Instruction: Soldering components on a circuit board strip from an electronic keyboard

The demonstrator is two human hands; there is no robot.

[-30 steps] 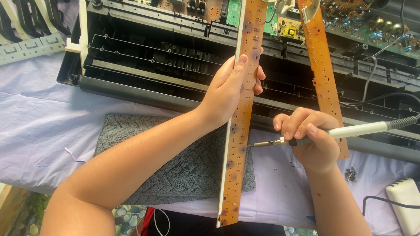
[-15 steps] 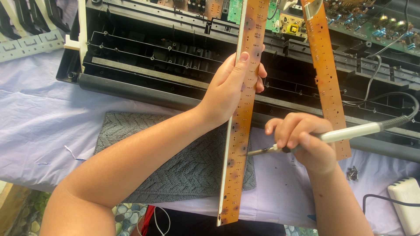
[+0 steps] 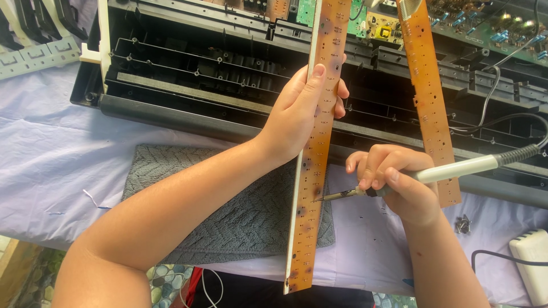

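Observation:
My left hand (image 3: 299, 111) grips a long, narrow brown circuit board (image 3: 311, 188) that stands nearly upright, its lower end near the table's front edge. My right hand (image 3: 399, 185) holds a white-handled soldering iron (image 3: 451, 169); the metal tip (image 3: 328, 197) touches the right edge of that board, below my left hand. A second long brown circuit board (image 3: 428, 97) leans to the right of the first, behind my right hand.
An opened black plastic keyboard casing (image 3: 200, 85) spans the back, with green circuit boards (image 3: 502, 28) at the top right. A grey towel (image 3: 240, 217) lies on the lavender cloth (image 3: 51, 165). Small screws (image 3: 462, 224) and a white box (image 3: 531, 256) sit at the right.
My right hand has shifted slightly to the left and down, bringing the iron's tip onto the board's edge. My left hand keeps the board steady.

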